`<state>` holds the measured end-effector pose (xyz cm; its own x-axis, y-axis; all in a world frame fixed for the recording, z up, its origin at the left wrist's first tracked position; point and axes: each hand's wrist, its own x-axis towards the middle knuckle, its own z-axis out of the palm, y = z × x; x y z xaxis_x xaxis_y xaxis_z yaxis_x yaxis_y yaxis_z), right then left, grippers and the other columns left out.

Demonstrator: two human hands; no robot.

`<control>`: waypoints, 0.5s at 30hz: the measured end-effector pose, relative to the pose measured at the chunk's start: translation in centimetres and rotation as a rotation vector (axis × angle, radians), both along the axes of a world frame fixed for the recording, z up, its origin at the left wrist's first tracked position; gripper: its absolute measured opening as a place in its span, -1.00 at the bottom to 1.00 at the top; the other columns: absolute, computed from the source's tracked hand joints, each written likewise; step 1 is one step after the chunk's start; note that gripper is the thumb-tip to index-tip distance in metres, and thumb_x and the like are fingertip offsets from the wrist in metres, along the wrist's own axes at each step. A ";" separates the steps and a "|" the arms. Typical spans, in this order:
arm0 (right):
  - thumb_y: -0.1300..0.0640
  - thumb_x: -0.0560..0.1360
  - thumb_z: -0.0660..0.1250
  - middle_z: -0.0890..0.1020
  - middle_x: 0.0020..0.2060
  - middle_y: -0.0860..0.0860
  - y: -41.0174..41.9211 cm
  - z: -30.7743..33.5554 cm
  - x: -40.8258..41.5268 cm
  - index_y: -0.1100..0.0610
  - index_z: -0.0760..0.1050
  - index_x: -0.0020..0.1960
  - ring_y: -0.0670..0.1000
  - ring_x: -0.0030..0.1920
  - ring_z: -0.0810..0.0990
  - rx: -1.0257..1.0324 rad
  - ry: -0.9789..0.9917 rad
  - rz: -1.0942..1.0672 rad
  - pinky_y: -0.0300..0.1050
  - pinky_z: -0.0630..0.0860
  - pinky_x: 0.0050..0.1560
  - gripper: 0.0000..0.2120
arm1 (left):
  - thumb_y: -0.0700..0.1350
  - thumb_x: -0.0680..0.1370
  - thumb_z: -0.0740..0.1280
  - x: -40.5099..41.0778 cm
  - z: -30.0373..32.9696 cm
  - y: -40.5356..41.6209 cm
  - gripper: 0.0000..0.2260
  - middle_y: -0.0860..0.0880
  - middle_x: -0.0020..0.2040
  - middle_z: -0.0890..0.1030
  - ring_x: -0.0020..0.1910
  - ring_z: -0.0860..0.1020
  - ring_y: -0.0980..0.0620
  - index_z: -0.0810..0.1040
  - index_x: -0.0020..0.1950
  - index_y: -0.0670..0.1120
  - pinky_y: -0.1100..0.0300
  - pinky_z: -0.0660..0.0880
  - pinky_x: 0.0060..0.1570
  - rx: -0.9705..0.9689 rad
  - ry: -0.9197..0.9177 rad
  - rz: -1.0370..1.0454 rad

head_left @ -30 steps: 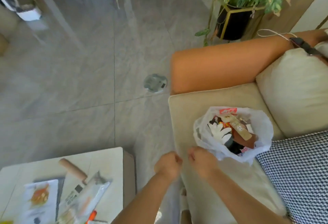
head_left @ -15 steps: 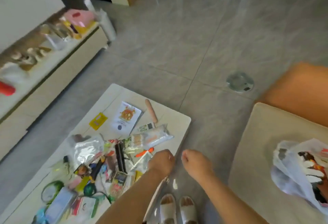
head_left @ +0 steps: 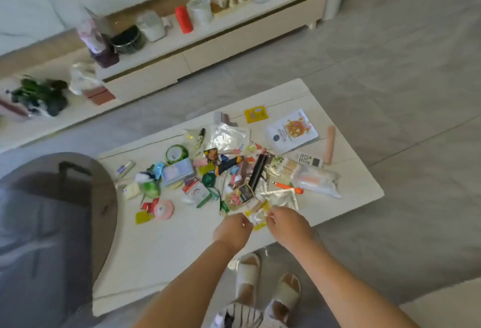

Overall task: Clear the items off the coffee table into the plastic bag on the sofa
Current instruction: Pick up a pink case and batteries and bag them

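Two bare hands meet over the near edge of a white coffee table (head_left: pixel 145 255) in the head view, the left hand (head_left: pixel 232 229) and the right hand (head_left: pixel 287 224) both curled and close together, with a small yellow-and-white packet (head_left: pixel 256 214) lying between their fingertips; the fingers of both touch its edges, but whether either has truly pinched it cannot be told from this angle. Just beyond the packet a crumpled silver foil pouch (head_left: pixel 281 197) lies flat, and beside that an orange pen (head_left: pixel 287 187) points across the top. The rest of the clutter spreads over the middle of the table: a black tube (head_left: pixel 257 171), a clear pack of cotton swabs (head_left: pixel 286 167), a green tape roll (head_left: pixel 176 153), a pink tape roll (head_left: pixel 163 209), a white sachet printed with food (head_left: pixel 291 131), a yellow square sachet (head_left: pixel 255 114) and a pale pink stick (head_left: pixel 329 144) near the far right edge. A grey cushion (head_left: pixel 49 223) overlaps the table's left end. White slippers (head_left: pixel 265 286) stand on the grey tile floor (head_left: pixel 390 93) below the forearms. A low white cabinet (head_left: pixel 208 49) crowded with bottles runs along the far wall.
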<state>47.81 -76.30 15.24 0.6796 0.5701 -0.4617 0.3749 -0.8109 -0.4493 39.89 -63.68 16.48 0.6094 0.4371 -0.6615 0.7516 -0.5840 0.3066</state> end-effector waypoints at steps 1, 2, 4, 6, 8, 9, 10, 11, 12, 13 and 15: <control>0.04 0.57 0.10 0.60 -0.06 0.06 1.1 0.0 -0.6 0.12 0.49 0.00 0.12 0.01 0.56 0.000 -0.004 0.029 -0.11 0.37 -0.18 -0.76 | 0.03 0.58 0.15 -1.1 0.0 0.8 -0.72 -0.02 0.15 0.59 0.12 0.54 -0.04 0.56 0.16 -0.03 0.15 0.46 0.04 -0.006 -0.003 0.041; 0.03 0.57 0.10 0.60 -0.06 0.07 2.1 0.1 -1.2 0.12 0.48 -0.02 0.13 -0.01 0.56 0.001 -0.009 0.060 -0.12 0.35 -0.20 -0.77 | 0.03 0.58 0.16 -2.3 0.0 1.5 -0.72 -0.02 0.14 0.59 0.11 0.54 -0.03 0.56 0.15 -0.03 0.15 0.47 0.03 -0.011 -0.005 0.086; 0.03 0.57 0.11 0.59 -0.07 0.08 4.2 0.4 -2.5 0.12 0.45 -0.08 0.13 -0.02 0.56 0.001 -0.012 0.134 -0.12 0.33 -0.21 -0.79 | 0.04 0.57 0.17 -4.5 0.2 2.9 -0.74 -0.01 0.12 0.59 0.07 0.55 -0.02 0.56 0.12 -0.01 0.17 0.46 0.00 -0.019 -0.010 0.183; 0.02 0.57 0.12 0.59 -0.10 0.06 6.5 0.9 -4.0 0.09 0.41 -0.11 0.13 -0.03 0.56 -0.001 -0.012 0.195 -0.12 0.33 -0.22 -0.82 | 0.04 0.56 0.17 -6.7 0.5 4.5 -0.75 -0.01 0.10 0.60 0.05 0.55 -0.02 0.56 0.10 -0.01 0.16 0.48 0.01 -0.017 -0.015 0.261; 0.02 0.57 0.12 0.57 -0.14 0.04 8.8 1.2 -5.5 0.06 0.37 -0.14 0.11 -0.05 0.56 0.009 -0.010 0.240 -0.13 0.32 -0.24 -0.83 | 0.05 0.57 0.17 -8.8 0.7 6.4 -0.74 0.00 0.11 0.60 0.06 0.55 -0.02 0.56 0.11 -0.01 0.18 0.47 -0.01 -0.005 -0.029 0.317; 0.02 0.57 0.12 0.57 -0.14 0.03 10.1 1.2 -6.4 0.06 0.36 -0.14 0.11 -0.06 0.55 0.014 -0.010 0.268 -0.13 0.31 -0.24 -0.84 | 0.05 0.57 0.17 -9.9 0.9 7.5 -0.74 0.00 0.12 0.60 0.06 0.55 -0.02 0.56 0.12 -0.01 0.19 0.46 -0.03 -0.001 -0.035 0.344; 0.02 0.57 0.11 0.58 -0.12 0.03 11.4 1.2 -7.3 0.06 0.37 -0.13 0.10 -0.05 0.55 0.013 -0.010 0.295 -0.13 0.30 -0.24 -0.84 | 0.05 0.57 0.17 -10.9 0.9 8.5 -0.74 0.01 0.12 0.59 0.06 0.55 -0.01 0.55 0.13 -0.01 0.21 0.45 -0.05 0.002 -0.039 0.371; 0.02 0.57 0.11 0.58 -0.07 0.03 12.7 1.1 -8.2 0.06 0.41 -0.09 0.10 -0.03 0.55 0.009 -0.014 0.320 -0.13 0.31 -0.23 -0.83 | 0.04 0.57 0.17 -12.1 0.8 9.6 -0.74 0.01 0.11 0.59 0.06 0.55 -0.02 0.55 0.13 -0.01 0.22 0.44 -0.06 0.003 -0.041 0.398; 0.02 0.57 0.10 0.59 -0.03 0.02 14.1 1.0 -9.3 0.07 0.45 -0.02 0.09 -0.01 0.55 0.002 -0.018 0.343 -0.13 0.32 -0.21 -0.81 | 0.04 0.57 0.17 -13.4 0.8 10.6 -0.75 0.01 0.10 0.59 0.05 0.55 -0.02 0.55 0.12 -0.01 0.21 0.46 -0.05 -0.001 -0.042 0.424; 0.01 0.58 0.10 0.59 0.00 0.02 15.4 0.7 -10.3 0.07 0.47 0.04 0.09 0.02 0.55 -0.009 -0.019 0.361 -0.12 0.34 -0.19 -0.78 | 0.03 0.57 0.17 -14.7 0.7 11.7 -0.76 0.00 0.09 0.60 0.04 0.55 -0.03 0.56 0.10 -0.02 0.18 0.48 -0.02 -0.011 -0.044 0.450; 0.01 0.58 0.09 0.59 0.05 0.01 18.2 0.4 -12.4 0.07 0.47 0.13 0.08 0.05 0.55 -0.029 -0.016 0.384 -0.10 0.40 -0.12 -0.74 | 0.02 0.56 0.19 -17.1 0.4 14.0 -0.77 -0.02 0.07 0.61 0.04 0.56 -0.05 0.57 0.07 -0.04 0.12 0.52 0.05 -0.033 -0.053 0.497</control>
